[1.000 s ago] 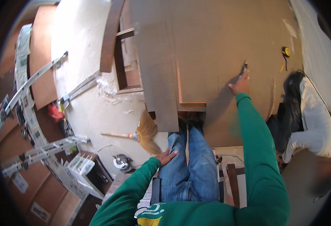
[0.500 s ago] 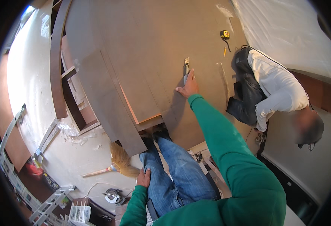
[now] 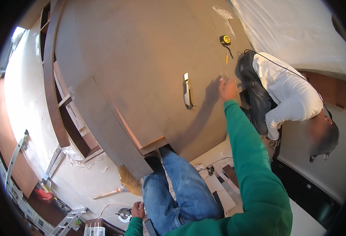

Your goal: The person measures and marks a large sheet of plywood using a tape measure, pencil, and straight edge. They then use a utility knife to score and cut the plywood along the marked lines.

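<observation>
My right hand (image 3: 228, 88) reaches over the large taupe board (image 3: 137, 55), thumb and fingers apart at a thin, indistinct strip (image 3: 226, 75) near the board's right side. To its left lies a utility cutter (image 3: 187, 94); above it are a yellow-black tape measure (image 3: 225, 40) and a yellow pencil (image 3: 227, 59). My left hand (image 3: 138, 209) hangs beside my jeans with fingers curled; what they hold, if anything, is hidden.
A person in white (image 3: 283, 98) crouches close at the right, beside plastic sheeting (image 3: 299, 31). An open wooden frame (image 3: 64, 101) borders the board's left. A straw broom (image 3: 127, 183), a circular saw (image 3: 125, 215) and aluminium ladders (image 3: 68, 222) lie lower left.
My right hand has released the cutter, which now rests on the board, and moved rightward. My left hand has come away from my thigh to beside it. My view has turned.
</observation>
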`<state>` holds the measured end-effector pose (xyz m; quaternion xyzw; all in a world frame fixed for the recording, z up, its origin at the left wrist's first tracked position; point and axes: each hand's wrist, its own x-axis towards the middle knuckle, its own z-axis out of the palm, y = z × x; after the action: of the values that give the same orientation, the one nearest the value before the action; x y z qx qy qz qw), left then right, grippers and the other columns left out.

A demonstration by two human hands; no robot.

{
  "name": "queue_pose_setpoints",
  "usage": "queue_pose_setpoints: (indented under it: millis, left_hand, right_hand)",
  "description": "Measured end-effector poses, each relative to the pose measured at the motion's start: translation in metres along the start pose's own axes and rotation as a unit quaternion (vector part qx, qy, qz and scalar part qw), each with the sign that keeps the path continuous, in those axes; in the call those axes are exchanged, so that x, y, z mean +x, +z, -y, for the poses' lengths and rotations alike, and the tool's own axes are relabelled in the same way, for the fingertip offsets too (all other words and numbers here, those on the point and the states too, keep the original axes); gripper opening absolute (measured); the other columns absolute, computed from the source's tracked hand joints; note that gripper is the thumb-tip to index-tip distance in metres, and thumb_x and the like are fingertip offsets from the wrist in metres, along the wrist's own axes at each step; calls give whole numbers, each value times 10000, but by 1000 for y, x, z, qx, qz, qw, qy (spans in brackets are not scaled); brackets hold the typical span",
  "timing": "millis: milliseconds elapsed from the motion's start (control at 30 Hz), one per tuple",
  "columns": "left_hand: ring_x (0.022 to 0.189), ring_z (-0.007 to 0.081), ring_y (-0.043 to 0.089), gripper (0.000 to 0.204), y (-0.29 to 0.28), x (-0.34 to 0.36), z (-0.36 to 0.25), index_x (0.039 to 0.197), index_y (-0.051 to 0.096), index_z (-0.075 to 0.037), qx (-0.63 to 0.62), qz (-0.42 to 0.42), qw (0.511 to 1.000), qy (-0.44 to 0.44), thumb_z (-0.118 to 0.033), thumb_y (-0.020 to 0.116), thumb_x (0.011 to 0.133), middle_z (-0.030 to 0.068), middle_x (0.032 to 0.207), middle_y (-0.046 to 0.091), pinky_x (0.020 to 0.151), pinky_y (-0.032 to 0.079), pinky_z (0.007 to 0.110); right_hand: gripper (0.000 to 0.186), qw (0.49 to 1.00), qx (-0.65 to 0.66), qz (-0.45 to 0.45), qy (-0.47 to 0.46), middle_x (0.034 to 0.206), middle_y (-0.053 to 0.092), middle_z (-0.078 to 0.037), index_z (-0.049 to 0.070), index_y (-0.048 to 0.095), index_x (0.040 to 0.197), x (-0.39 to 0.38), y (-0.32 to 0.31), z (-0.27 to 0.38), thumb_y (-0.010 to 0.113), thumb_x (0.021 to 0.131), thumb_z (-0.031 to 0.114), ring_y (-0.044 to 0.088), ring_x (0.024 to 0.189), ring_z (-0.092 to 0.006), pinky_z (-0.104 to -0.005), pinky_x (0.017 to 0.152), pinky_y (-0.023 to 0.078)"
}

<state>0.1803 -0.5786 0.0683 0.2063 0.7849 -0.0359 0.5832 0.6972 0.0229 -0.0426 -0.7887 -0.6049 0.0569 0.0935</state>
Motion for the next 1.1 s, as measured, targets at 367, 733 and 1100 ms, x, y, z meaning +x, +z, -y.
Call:
queue_pose_setpoints:
  millis: [367,733,1100]
  left_hand:
    - [980,306,724,311,6,14,-103,1172,676,-23,-16,-17,999,-22,-262,631,979,186,1040,742,904,549,401]
    - [1000,323,727,278,17,28,-94,1160,674,-23,6,29,999,-36,-204,612,958,195,1056,740,916,549,412]
    - [1075,438,674,376,8,30,-103,1240,632,-53,18,82,996,-10,-320,557,987,251,1109,706,936,525,470]
  right_hand:
    - [547,994,-85,68,-13,1071,720,-291,19,677,1253,161,60,-46,654,951,475,687,1043,-467,-509,924,536]
    - [311,986,-131,101,-2,967,732,-272,18,716,1010,217,72,-94,698,824,266,700,1004,-462,-496,921,553]
    - [450,974,-37,41,-220,1080,737,-194,31,723,1123,338,58,-105,599,941,424,719,987,-374,-464,826,548]
